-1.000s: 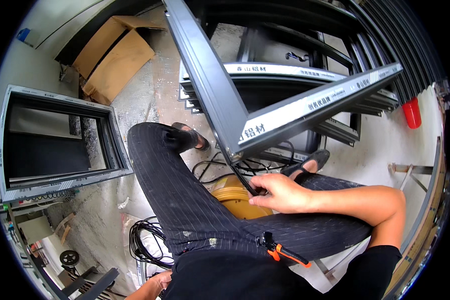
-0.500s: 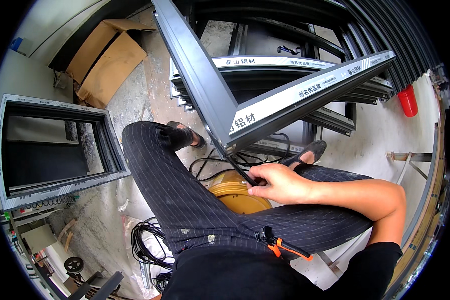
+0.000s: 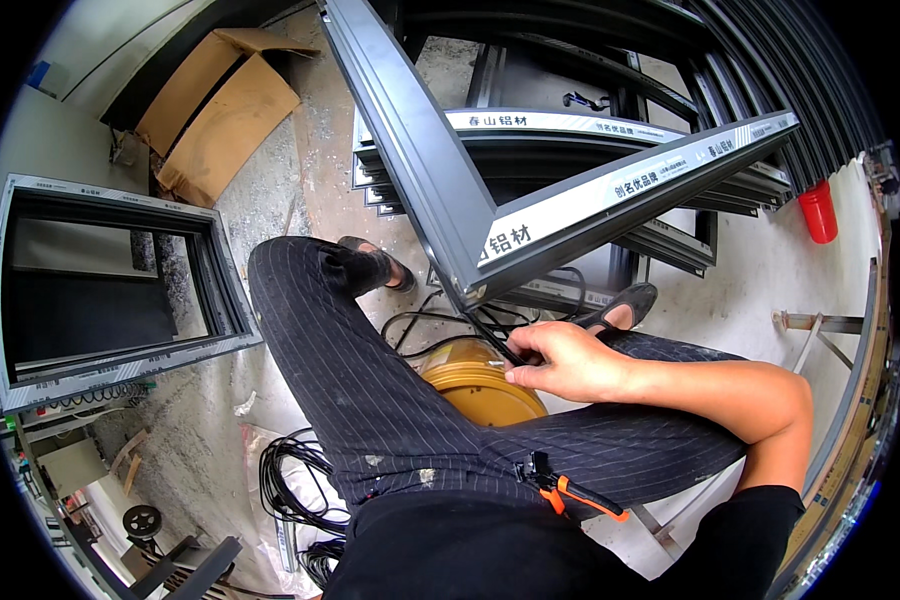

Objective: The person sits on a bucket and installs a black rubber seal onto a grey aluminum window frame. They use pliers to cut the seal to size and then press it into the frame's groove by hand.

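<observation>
My right hand is closed in a pinch on a thin black rubber strip, just above a yellow bucket between my legs. The strip runs up from my fingers to the near corner of a dark grey aluminium frame. White-and-silver protective film with printing covers the frame's faces. Its corner points toward me, and its two sides spread away to the far left and far right. Hand cutters with orange-and-black handles lie on my lap. My left hand is out of view.
More dark frames are stacked beyond, beside long black profiles. Another framed window unit stands at left, near a cardboard box. Black cable coils lie by my left thigh. A red bucket stands at right.
My right hand has shifted slightly right, still pinching the black strip. The whole scene, the frame included, sits a little further right in the view.
</observation>
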Tool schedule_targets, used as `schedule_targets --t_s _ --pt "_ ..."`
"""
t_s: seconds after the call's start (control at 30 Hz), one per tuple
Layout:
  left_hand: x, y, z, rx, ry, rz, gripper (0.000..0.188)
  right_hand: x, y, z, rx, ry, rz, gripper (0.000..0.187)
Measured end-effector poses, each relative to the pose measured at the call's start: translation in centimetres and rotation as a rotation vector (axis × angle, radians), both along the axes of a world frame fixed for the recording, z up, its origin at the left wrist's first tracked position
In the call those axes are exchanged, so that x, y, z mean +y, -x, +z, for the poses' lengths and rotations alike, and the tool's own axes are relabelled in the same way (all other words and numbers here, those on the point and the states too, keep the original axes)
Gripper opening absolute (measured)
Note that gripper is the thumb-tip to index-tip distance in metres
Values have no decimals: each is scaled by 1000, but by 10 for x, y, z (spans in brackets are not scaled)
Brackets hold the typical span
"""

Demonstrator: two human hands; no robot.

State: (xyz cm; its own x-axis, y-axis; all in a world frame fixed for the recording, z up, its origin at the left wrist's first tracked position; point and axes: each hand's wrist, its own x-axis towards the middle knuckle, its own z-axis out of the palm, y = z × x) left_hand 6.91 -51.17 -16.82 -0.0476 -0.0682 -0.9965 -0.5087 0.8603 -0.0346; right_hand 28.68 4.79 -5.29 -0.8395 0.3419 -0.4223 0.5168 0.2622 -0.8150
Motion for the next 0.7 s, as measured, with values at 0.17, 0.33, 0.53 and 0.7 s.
schedule_targets --t_s 0.17,0.33,0.53,0.7 --pt "1 1 0 5 -2 -27 20 1 -3 1 -5 7 -15 24" --pt "0 4 2 17 4 -50 19 3 -1 1 -15 26 -26 29" --pt "-3 7 4 8 6 -167 18 -6 -1 0 33 131 -175 28" --pt "25 56 22 123 119 -1252 18 -10 -2 3 78 342 -257 21"
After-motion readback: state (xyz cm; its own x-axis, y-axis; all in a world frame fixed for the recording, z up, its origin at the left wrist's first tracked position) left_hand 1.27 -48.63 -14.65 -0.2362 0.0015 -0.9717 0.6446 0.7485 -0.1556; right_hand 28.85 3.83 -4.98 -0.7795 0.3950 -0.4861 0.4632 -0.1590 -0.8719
